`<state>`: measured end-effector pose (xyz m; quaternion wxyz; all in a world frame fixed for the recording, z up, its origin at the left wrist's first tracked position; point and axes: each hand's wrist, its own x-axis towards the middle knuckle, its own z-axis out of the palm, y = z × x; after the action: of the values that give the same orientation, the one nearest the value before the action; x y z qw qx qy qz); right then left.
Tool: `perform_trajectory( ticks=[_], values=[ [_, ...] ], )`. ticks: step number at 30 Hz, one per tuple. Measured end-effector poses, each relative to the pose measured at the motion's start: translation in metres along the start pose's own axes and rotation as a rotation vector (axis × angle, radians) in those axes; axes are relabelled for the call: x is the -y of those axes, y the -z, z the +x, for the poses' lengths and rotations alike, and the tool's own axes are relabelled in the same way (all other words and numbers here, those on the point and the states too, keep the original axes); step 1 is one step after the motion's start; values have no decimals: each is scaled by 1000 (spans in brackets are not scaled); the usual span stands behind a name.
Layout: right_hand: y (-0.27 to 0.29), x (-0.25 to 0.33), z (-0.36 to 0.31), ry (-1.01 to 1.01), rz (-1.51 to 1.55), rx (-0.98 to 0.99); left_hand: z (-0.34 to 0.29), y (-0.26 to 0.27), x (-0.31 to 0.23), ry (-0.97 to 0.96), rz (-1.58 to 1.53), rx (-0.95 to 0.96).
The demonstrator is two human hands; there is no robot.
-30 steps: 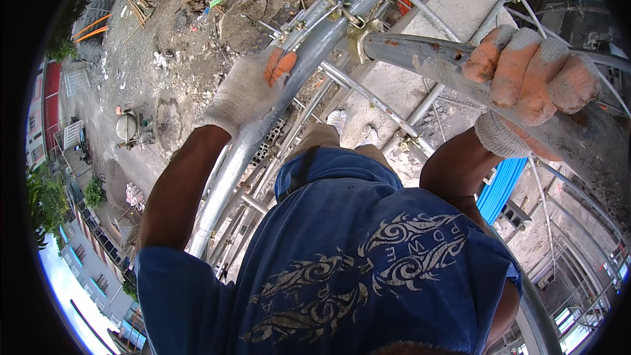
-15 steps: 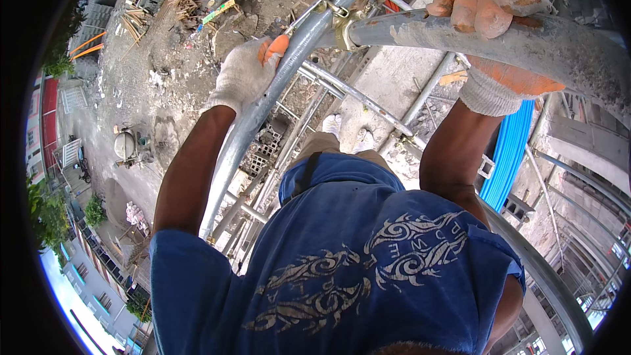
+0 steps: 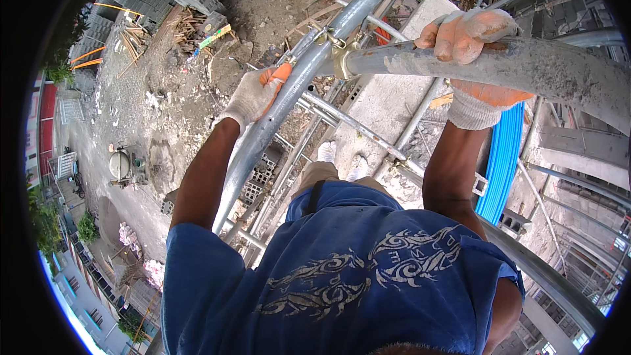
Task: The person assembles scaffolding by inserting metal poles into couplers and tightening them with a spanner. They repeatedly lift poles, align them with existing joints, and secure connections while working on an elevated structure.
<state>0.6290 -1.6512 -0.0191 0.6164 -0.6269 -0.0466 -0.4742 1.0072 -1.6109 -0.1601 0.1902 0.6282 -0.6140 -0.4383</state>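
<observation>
My left hand (image 3: 255, 97), in a white knit glove with orange-coated fingers, is closed round a slanting grey metal scaffold pole (image 3: 307, 71). Off to the right, my right hand (image 3: 465, 38) wears a matching, dirtier glove. Its fingers curl over the top of a thick, cement-crusted scaffold pipe (image 3: 401, 60), and its palm lies below. Where pole and pipe meet, a metal scaffold coupler (image 3: 342, 64) sits at the pipe's end. A clamp bolt (image 3: 335, 41) shows on the pole just above it.
Thinner scaffold tubes (image 3: 355, 121) cross below, over a concrete slab (image 3: 388, 98) where my feet stand. Blue coiled piping (image 3: 503, 164) lies at the right. Hollow blocks (image 3: 257, 181), scrap wood (image 3: 190, 26) and a cement mixer (image 3: 120, 164) are on the rubble ground to the left.
The view has tilted, showing more ground at the top. Both hands keep their hold; the right hand and pipe appear slightly lower and further left in the picture.
</observation>
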Motion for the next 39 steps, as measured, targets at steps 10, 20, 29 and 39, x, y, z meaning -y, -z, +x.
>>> perform_trajectory(
  ticks=[10,20,29,39],
  values=[
    [0,-12,-9,111,-63,-134,-18,22,-61,151,376,92],
    [-140,-129,-66,156,-513,-1273,-23,1,-61,185,353,-59],
    [-200,-255,-27,-790,501,-958,-14,-1,-32,-10,473,-190],
    [-192,-252,-28,-760,334,-841,-13,9,-47,-46,929,-30]
  ],
)
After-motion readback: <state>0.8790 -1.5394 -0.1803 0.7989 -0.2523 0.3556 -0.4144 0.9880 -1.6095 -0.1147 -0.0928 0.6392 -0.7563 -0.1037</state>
